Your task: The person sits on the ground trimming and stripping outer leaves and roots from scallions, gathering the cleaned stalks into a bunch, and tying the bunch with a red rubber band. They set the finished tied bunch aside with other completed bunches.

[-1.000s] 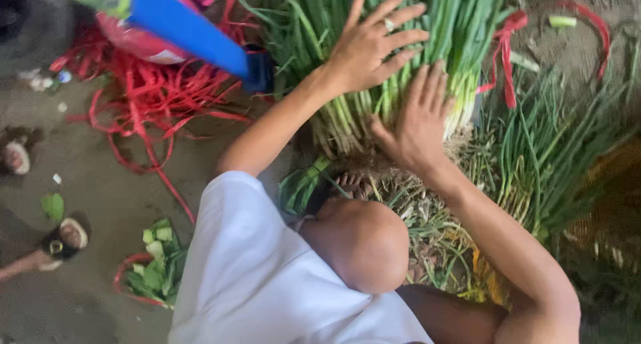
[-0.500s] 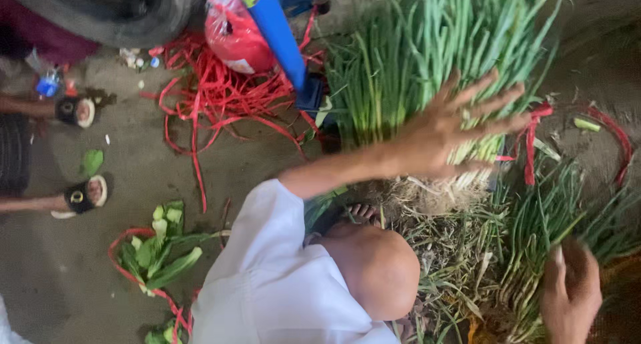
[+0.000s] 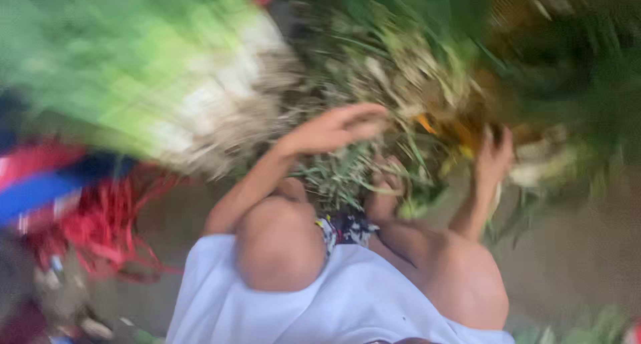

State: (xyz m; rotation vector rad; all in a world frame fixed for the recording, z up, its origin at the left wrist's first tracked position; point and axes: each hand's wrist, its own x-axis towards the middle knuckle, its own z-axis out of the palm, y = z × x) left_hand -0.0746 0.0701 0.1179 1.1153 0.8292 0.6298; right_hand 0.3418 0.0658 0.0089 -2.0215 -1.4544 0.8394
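Over the blurred green-onion heap (image 3: 200, 90) — left hand (image 3: 334, 127) spread wide, right hand (image 3: 494, 158) — grip unclear.

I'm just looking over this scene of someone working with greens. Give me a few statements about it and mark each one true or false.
1. The left hand is raised, palm down, above a loose pile of greens. True.
2. The right hand rests on the person's knee. False: it reaches out into the greens on the right side.
3. A bundle of green stalks with white bases and roots lies at upper left. True.
4. The tangle of strips at lower left is yellow. False: it is red.
5. The picture is sharp enough to show what each hand grips. False: it is blurred, so neither grip can be told.
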